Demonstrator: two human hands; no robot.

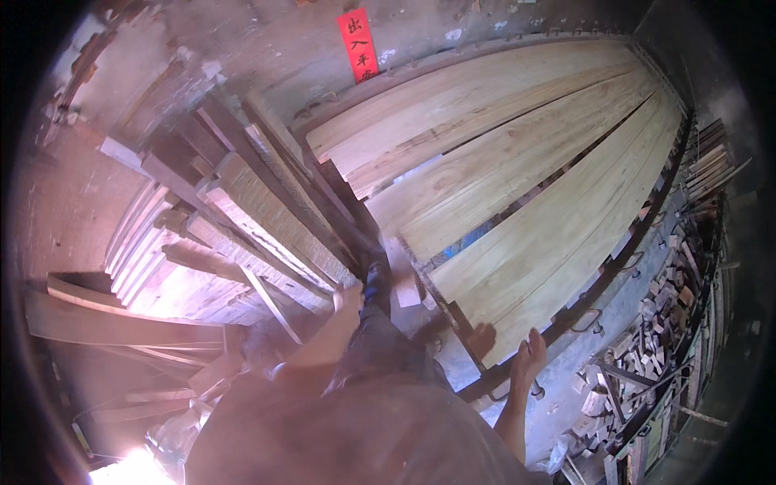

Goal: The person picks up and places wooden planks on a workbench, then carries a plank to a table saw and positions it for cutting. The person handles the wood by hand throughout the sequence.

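My left hand [348,297] is closed at the near end of a thick, rough-sawn wooden plank [271,212], which slants away to the upper left; its fingertips are partly hidden. My right hand [531,356] has nothing in it, its fingers raised and a little apart. It hovers beside the near right corner of a long rack, where a pale, smooth wide board [558,242] lies. Two more wide boards, a middle one [517,162] and a far one [477,101], lie alongside with narrow gaps between them.
More rough timbers [206,267] lean in a stack at the left. A dark metal rail with clamp handles [586,322] edges the rack on the right. Beyond it lies a heap of wood offcuts [638,347]. A red paper strip [358,44] hangs on the far wall.
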